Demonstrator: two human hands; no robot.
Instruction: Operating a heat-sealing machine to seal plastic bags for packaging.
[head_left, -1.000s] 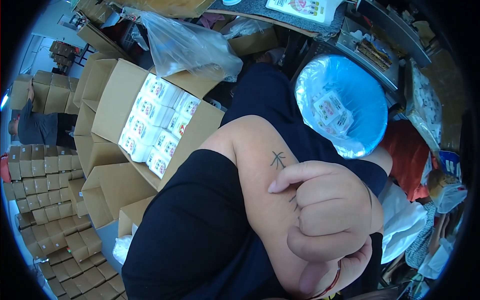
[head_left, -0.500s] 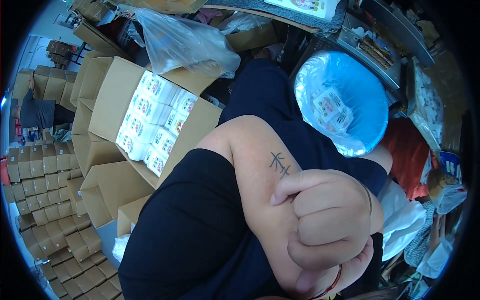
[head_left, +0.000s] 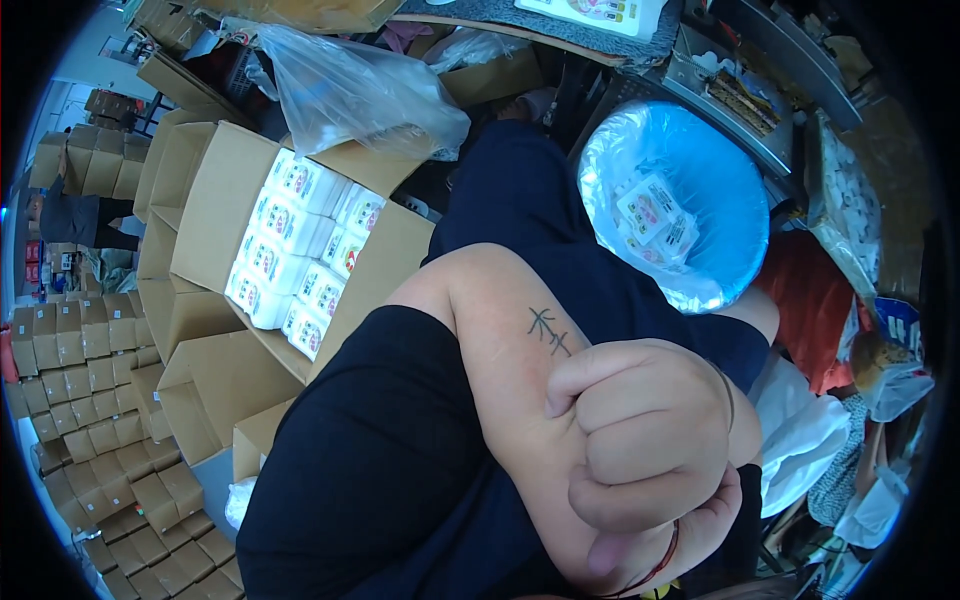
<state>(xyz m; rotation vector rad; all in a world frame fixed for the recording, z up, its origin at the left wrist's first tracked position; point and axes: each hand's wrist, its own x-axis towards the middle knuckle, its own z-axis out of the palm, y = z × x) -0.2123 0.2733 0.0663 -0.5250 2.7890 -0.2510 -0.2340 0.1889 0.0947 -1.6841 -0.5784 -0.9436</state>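
Note:
My left forearm, bare and with a small dark mark on it, runs from the bent elbow down to my left hand (head_left: 640, 430), which is closed in a tight fist near the camera with nothing seen in it. Pressed under that fist is my right hand (head_left: 655, 545), with a red string at its wrist. It is mostly hidden, so I cannot tell its fingers. A dark sleeve (head_left: 380, 470) covers my upper arm. Nearest behind the hands is a round blue bin (head_left: 720, 250) lined with plastic, with a few small white packets inside.
An open cardboard carton (head_left: 210, 200) at the left holds rows of small white boxes (head_left: 300, 250). Several folded small cartons (head_left: 80, 400) are stacked at far left, near another person in dark clothes (head_left: 85, 218). A clear plastic bag (head_left: 360, 95) lies above; red cloth (head_left: 810, 300) and bags are at right.
My fist has sunk slightly in the picture and stays closed. Nothing was picked up or let go.

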